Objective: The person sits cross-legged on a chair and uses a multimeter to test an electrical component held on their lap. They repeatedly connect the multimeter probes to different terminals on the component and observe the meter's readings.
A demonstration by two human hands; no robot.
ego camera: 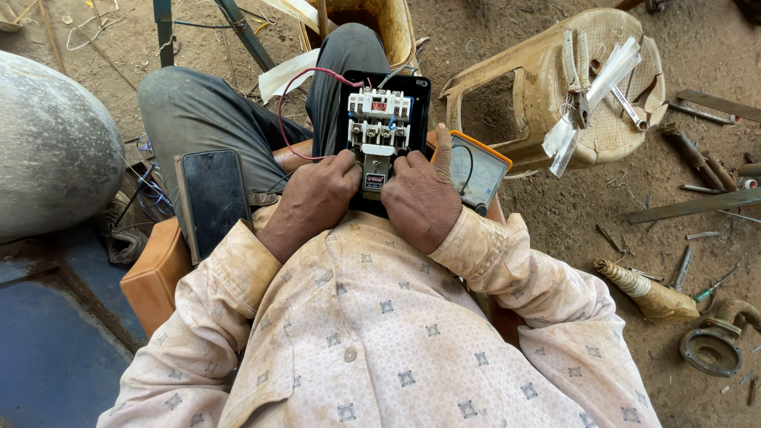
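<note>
Dusty earth floor (571, 214) spreads under everything, strewn with metal scraps. One grey boulder-like mass (47, 143) sits far left. One cream plastic stool (555, 87) lies tipped to the right, with a few white strips and a tool on its seat. The person sits on one orange chair (154, 273), grey-trousered legs stretched ahead.

One black starter box (384, 127) rests on the lap, open, showing one white contactor block with blue wires, and one red wire (297, 95) looping off its left side. One dark phone (214, 198) lies on the left thigh. One yellow-edged meter (476, 170) sits just right of the box, partly under the right hand.

Both hands grip the box's lower end: the left hand (313, 202) has its fingers curled and pressed against the small white unit below the contactor; the right hand (420, 198) presses there too, thumb raised along the box's edge.

One paper-wrapped coil (646, 289) and one rusty flange (713, 349) lie on the floor at right.
</note>
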